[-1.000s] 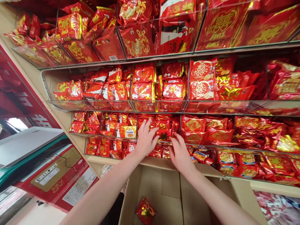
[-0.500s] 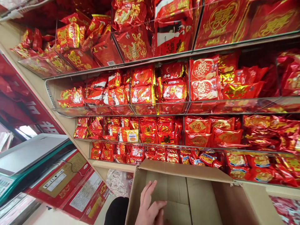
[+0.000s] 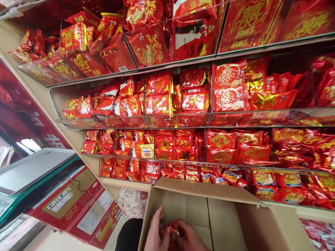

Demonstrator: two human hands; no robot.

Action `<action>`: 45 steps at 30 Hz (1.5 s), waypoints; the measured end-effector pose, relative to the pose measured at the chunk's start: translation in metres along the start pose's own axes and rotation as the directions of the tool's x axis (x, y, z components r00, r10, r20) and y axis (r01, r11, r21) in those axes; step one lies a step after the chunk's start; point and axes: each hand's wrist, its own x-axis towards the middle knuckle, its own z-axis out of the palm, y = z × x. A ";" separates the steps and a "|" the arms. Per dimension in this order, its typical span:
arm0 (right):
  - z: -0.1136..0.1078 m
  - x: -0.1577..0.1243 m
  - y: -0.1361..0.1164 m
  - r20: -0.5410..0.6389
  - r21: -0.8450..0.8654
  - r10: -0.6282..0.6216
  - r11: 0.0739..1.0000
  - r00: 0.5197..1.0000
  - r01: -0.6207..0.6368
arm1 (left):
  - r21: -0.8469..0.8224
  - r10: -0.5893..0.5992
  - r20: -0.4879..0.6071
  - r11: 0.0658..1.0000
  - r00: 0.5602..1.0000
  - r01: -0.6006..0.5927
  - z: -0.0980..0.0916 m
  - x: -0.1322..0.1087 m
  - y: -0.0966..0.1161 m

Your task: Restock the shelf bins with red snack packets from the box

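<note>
Both my hands are low in the view, over the open cardboard box (image 3: 183, 205). A small shiny red snack packet (image 3: 173, 230) is between them, partly covered by fingers. My left hand (image 3: 156, 235) is cupped at the packet's left side, thumb against it and a finger pointing up. My right hand (image 3: 192, 238) has its fingers curled onto the packet from the right. The lower part of both hands is cut off by the frame edge.
Stepped shelves (image 3: 183, 120) with clear dividers hold red and gold snack packets. To the left, a scale with a metal tray (image 3: 34, 170) stands above a red printed carton (image 3: 75, 205). A plastic bag (image 3: 132, 202) lies beside the box. My dark-clothed knee (image 3: 129, 235) is left of it.
My left hand has moved lower and left, from raised fingers to cupping. My right hand has come more into view, and a red snack packet now shows between the hands.
</note>
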 end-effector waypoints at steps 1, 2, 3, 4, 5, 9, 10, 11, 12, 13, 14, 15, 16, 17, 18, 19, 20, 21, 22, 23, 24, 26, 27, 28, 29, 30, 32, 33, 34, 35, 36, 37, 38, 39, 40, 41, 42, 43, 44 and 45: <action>-0.009 -0.005 -0.013 -0.009 0.035 -0.013 0.999 1.000 0.013 | -0.092 -0.115 -0.008 0.989 0.993 0.114 0.002 0.003 0.008; -0.018 -0.009 -0.027 -0.033 0.071 -0.032 0.997 0.999 0.034 | -0.171 -0.205 0.007 0.964 0.979 0.203 0.004 0.006 0.018; -0.026 -0.012 -0.040 -0.079 0.118 -0.043 0.992 0.996 0.053 | -0.238 -0.259 0.039 0.936 0.965 0.261 0.006 0.010 0.031; -0.033 -0.015 -0.052 -0.127 0.181 -0.031 0.982 0.991 0.054 | -0.299 -0.271 0.089 0.911 0.958 0.285 0.008 0.013 0.045; -0.039 -0.017 -0.062 -0.181 0.241 -0.012 0.969 0.983 0.056 | -0.353 -0.268 0.135 0.887 0.954 0.299 0.011 0.017 0.059; -0.050 -0.020 -0.079 -0.393 0.325 0.056 0.942 0.918 0.082 | -0.473 -0.197 0.205 0.838 0.959 0.273 0.024 0.027 0.103; -0.050 -0.021 -0.080 -0.433 0.307 0.062 0.948 0.899 0.083 | -0.482 -0.201 0.194 0.833 0.960 0.272 0.027 0.028 0.110; -0.051 -0.022 -0.080 -0.462 0.291 0.069 0.954 0.884 0.077 | -0.487 -0.211 0.182 0.829 0.960 0.274 0.030 0.029 0.116; -0.050 -0.023 -0.080 -0.487 0.277 0.078 0.958 0.870 0.069 | -0.488 -0.227 0.170 0.826 0.959 0.282 0.033 0.030 0.120; -0.050 -0.024 -0.080 -0.510 0.264 0.084 0.963 0.856 0.062 | -0.484 -0.240 0.156 0.827 0.958 0.286 0.035 0.030 0.122; -0.049 -0.025 -0.081 -0.535 0.249 0.086 0.967 0.841 0.059 | -0.473 -0.245 0.138 0.835 0.960 0.282 0.037 0.031 0.124; -0.048 -0.026 -0.081 -0.560 0.234 0.085 0.971 0.824 0.059 | -0.449 -0.240 0.117 0.853 0.964 0.267 0.039 0.031 0.125; -0.047 -0.027 -0.082 -0.583 0.216 0.083 0.975 0.808 0.056 | -0.418 -0.224 0.095 0.875 0.970 0.243 0.041 0.031 0.126; -0.047 -0.027 -0.082 -0.600 0.196 0.080 0.979 0.796 0.050 | -0.384 -0.204 0.073 0.898 0.976 0.216 0.042 0.030 0.125; -0.046 -0.028 -0.082 -0.612 0.174 0.077 0.984 0.787 0.040 | -0.352 -0.182 0.052 0.917 0.982 0.188 0.043 0.030 0.124; -0.046 -0.028 -0.081 -0.618 0.156 0.076 0.987 0.783 0.027 | -0.325 -0.162 0.033 0.931 0.986 0.164 0.043 0.030 0.122; -0.047 -0.029 -0.080 -0.616 0.142 0.078 0.990 0.784 0.014 | -0.302 -0.149 0.016 0.942 0.989 0.147 0.043 0.030 0.120; -0.048 -0.029 -0.079 -0.602 0.132 0.077 0.991 0.795 0.004 | -0.283 -0.140 0.003 0.950 0.990 0.135 0.041 0.030 0.118; -0.050 -0.030 -0.078 -0.577 0.124 0.072 0.992 0.814 0.000 | -0.259 -0.127 -0.002 0.958 0.992 0.123 0.039 0.030 0.115; -0.053 -0.032 -0.077 -0.537 0.116 0.058 0.993 0.842 0.006 | -0.225 -0.102 0.005 0.969 0.995 0.101 0.036 0.031 0.113; -0.056 -0.033 -0.077 -0.477 0.106 0.037 0.994 0.878 0.015 | -0.180 -0.065 0.027 0.981 0.998 0.068 0.033 0.031 0.112; -0.062 -0.037 -0.079 -0.309 0.055 -0.017 0.998 0.951 0.036 | -0.077 0.020 0.112 0.997 0.993 -0.012 0.025 0.031 0.111; -0.065 -0.039 -0.082 -0.219 0.011 -0.038 0.999 0.975 0.041 | -0.035 0.048 0.160 0.998 0.986 -0.043 0.021 0.031 0.111; -0.068 -0.041 -0.085 -0.139 -0.038 -0.043 0.999 0.989 0.038 | -0.006 0.061 0.200 0.998 0.978 -0.061 0.017 0.030 0.112; -0.070 -0.043 -0.088 -0.076 -0.087 -0.036 0.996 0.996 0.030 | 0.011 0.062 0.227 0.998 0.972 -0.066 0.014 0.029 0.113; -0.073 -0.044 -0.092 -0.037 -0.126 -0.023 0.992 0.999 0.018 | 0.015 0.058 0.239 0.998 0.969 -0.063 0.011 0.029 0.114; -0.081 -0.043 -0.101 -0.030 -0.155 -0.002 0.988 1.000 -0.003 | -0.006 0.060 0.234 0.998 0.970 -0.060 0.004 0.030 0.117; -0.087 -0.041 -0.106 -0.054 -0.146 -0.003 0.989 0.999 -0.005 | -0.012 0.077 0.216 0.997 0.973 -0.076 -0.001 0.033 0.119; -0.093 -0.037 -0.113 -0.098 -0.136 -0.017 0.991 0.995 0.003 | -0.002 0.115 0.186 0.993 0.976 -0.116 -0.006 0.037 0.121; -0.100 -0.032 -0.121 -0.163 -0.138 -0.046 0.990 0.986 0.024 | 0.024 0.169 0.147 0.984 0.975 -0.174 -0.011 0.044 0.123; -0.109 -0.025 -0.130 -0.243 -0.158 -0.090 0.986 0.966 0.052 | 0.068 0.236 0.099 0.968 0.967 -0.243 -0.017 0.053 0.126; -0.117 -0.016 -0.140 -0.330 -0.196 -0.147 0.977 0.933 0.085 | 0.125 0.315 0.050 0.939 0.948 -0.319 -0.022 0.063 0.130; -0.125 -0.006 -0.151 -0.411 -0.249 -0.214 0.961 0.886 0.117 | 0.189 0.397 0.009 0.901 0.918 -0.391 -0.028 0.075 0.135; -0.131 0.005 -0.162 -0.477 -0.310 -0.285 0.940 0.832 0.144 | 0.244 0.469 -0.023 0.859 0.883 -0.450 -0.032 0.088 0.140; -0.137 0.017 -0.173 -0.528 -0.370 -0.352 0.915 0.773 0.164 | 0.296 0.531 -0.041 0.815 0.846 -0.497 -0.035 0.101 0.146; -0.141 0.029 -0.182 -0.560 -0.430 -0.416 0.885 0.717 0.178 | 0.347 0.582 -0.047 0.772 0.812 -0.533 -0.036 0.114 0.151; -0.143 0.041 -0.190 -0.574 -0.492 -0.472 0.852 0.669 0.179 | 0.400 0.622 -0.036 0.726 0.782 -0.559 -0.037 0.126 0.156; -0.144 0.052 -0.196 -0.568 -0.561 -0.522 0.811 0.636 0.164 | 0.454 0.647 -0.008 0.682 0.762 -0.574 -0.036 0.137 0.160; -0.143 0.062 -0.200 -0.547 -0.629 -0.560 0.765 0.622 0.136 | 0.505 0.655 0.024 0.645 0.756 -0.574 -0.034 0.147 0.163; -0.142 0.071 -0.203 -0.519 -0.686 -0.583 0.721 0.624 0.103 | 0.552 0.649 0.057 0.612 0.758 -0.566 -0.032 0.156 0.165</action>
